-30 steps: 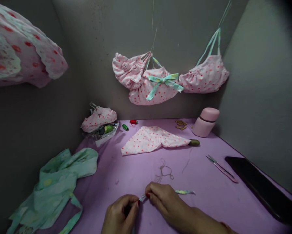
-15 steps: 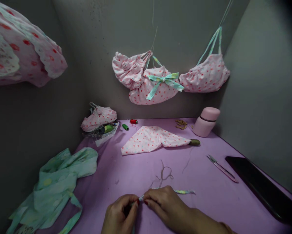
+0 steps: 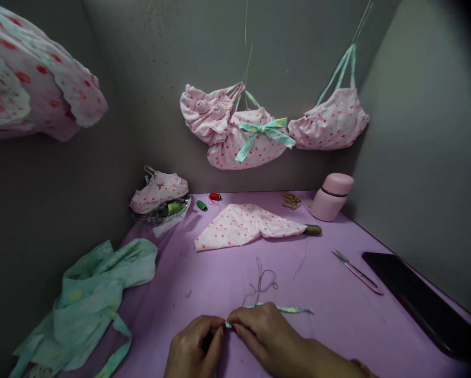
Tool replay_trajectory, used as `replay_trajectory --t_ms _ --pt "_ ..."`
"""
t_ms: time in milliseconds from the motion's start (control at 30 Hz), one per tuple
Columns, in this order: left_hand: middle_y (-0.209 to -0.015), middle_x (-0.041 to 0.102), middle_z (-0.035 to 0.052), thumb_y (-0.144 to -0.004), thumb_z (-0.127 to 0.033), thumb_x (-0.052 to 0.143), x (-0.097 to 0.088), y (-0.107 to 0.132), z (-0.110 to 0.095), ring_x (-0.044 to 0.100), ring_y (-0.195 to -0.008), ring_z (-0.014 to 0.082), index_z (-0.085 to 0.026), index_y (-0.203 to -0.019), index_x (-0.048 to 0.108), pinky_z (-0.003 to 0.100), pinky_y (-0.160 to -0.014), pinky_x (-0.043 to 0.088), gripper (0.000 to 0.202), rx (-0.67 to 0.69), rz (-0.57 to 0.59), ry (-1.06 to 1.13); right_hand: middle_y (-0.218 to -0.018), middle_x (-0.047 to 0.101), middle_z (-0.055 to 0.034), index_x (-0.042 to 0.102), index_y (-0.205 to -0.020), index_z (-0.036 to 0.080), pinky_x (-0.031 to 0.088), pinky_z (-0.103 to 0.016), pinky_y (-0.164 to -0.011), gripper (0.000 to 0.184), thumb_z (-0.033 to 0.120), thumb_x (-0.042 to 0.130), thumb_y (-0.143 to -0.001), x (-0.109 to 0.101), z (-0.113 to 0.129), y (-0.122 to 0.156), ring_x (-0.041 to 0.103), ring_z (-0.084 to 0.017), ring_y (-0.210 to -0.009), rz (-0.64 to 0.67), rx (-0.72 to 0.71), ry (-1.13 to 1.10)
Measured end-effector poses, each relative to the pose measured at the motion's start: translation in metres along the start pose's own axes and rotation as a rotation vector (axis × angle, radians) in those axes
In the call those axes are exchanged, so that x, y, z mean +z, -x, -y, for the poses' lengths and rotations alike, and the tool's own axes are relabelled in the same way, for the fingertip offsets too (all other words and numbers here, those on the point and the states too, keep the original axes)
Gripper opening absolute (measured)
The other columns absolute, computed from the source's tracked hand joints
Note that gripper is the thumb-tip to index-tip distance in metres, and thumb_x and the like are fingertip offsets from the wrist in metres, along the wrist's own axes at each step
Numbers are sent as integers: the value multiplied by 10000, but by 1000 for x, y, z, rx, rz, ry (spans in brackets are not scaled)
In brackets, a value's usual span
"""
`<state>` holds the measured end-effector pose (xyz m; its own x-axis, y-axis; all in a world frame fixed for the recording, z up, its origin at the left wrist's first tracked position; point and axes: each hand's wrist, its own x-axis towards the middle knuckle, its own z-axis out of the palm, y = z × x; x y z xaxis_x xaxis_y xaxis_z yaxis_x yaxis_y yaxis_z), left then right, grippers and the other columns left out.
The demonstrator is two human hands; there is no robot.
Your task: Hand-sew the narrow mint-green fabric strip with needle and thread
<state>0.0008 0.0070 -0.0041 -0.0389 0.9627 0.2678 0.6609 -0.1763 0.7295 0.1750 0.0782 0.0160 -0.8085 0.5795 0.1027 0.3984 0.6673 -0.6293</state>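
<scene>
Mint ribbon [image 3: 286, 309] pinched at fingertips between both hands [image 3: 194, 347] [image 3: 269, 331]

Since a moment ago, our right hand [image 3: 265, 333] has slid left and dropped a little, so its fingertips now almost meet our left hand [image 3: 194, 346] at the fabric strip [image 3: 292, 310]. More of the strip now shows, running unbroken past the right hand's knuckles. The tan thread [image 3: 264, 278] has shifted, its tail now trailing down towards the strip.
</scene>
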Motion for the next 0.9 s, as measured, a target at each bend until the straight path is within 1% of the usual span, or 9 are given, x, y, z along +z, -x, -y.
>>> replay_trajectory --t_ms 167,333,467,533,600,667,733,800,900 --pt "-709 736 11 -840 -192 549 3 3 2 695 -623 139 -183 -793 686 164 -598 517 145 -49 -17 -64 -861 702 -18 616 -968 212 428 -217 -677 238 169 388 -918 1 1 -1 649 -152 -744 -1 5 24" --pt "-661 723 6 -840 -215 540 7 4 1 678 -575 136 -180 -747 677 164 -552 498 169 -88 -28 -48 -814 695 -22 613 -943 203 423 -229 -630 235 178 381 -917 3 2 -2 647 -163 -702 -10 24 34" --pt "-653 724 -7 -854 -262 539 10 4 -1 675 -561 128 -199 -746 684 161 -556 488 192 -23 -79 8 -877 688 -53 552 -1102 185 437 -259 -681 255 173 395 -901 9 5 -2 645 -189 -780 -81 52 -45" --pt "-697 737 -1 -875 -293 526 9 4 -2 688 -605 127 -208 -779 692 157 -593 495 210 26 -87 42 -820 683 -43 517 -1157 180 437 -257 -664 279 179 394 -906 11 5 -3 635 -179 -745 -110 71 -118" --pt "-733 741 9 -890 -307 515 7 3 -3 696 -646 127 -207 -810 694 152 -623 501 220 66 -76 51 -790 671 -29 517 -1162 187 432 -246 -649 274 193 381 -924 9 5 -5 619 -160 -712 -152 81 -192" --pt "-737 737 15 -896 -289 516 4 2 -3 697 -658 126 -200 -830 691 147 -629 505 207 93 -51 30 -822 650 -37 568 -1087 187 428 -244 -667 249 209 370 -937 4 3 -8 601 -149 -729 -243 87 -223" --pt "-737 732 17 -900 -255 513 1 1 -2 697 -664 125 -194 -853 686 147 -634 509 189 117 -30 0 -833 615 -47 626 -925 175 422 -253 -686 237 221 393 -930 -1 1 -10 581 -150 -752 -317 103 -209" --pt "-735 729 19 -903 -232 508 0 0 -1 697 -663 124 -190 -870 681 147 -634 511 181 149 -16 -18 -772 581 -34 643 -797 169 414 -251 -663 223 222 453 -900 -4 0 -11 561 -147 -721 -299 115 -205" --pt "-732 729 26 -904 -234 506 2 0 -1 695 -651 127 -186 -878 677 153 -620 515 179 200 -1 -27 -734 580 -14 662 -756 171 403 -234 -625 132 173 547 -821 -1 2 -12 554 -136 -690 -220 132 -300"
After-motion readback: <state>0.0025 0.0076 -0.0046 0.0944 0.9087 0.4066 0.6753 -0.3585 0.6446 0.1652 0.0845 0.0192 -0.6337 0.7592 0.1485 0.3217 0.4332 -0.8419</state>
